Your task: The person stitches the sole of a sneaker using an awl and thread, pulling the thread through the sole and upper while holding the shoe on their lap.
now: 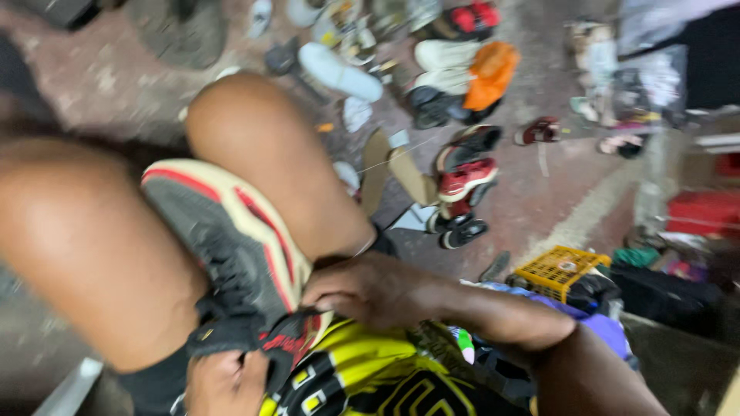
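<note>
The picture is rather dim and soft, with motion blur over nearly the whole view. The strongest light falls from about 10 o'clock and makes a pale shine on the knee (pixel 69 231) at 9 o'clock. The shoes on the floor (pixel 455 85) toward 12 and 1 o'clock are smeared, their edges not sharp. The yellow crate (pixel 559 270) at 3 o'clock is bright in colour but blurred. The corners at 4 and 8 o'clock sink into dark shadow. The sneaker (pixel 231 239) near the centre is the least blurred, though its dark laces lose detail.
</note>
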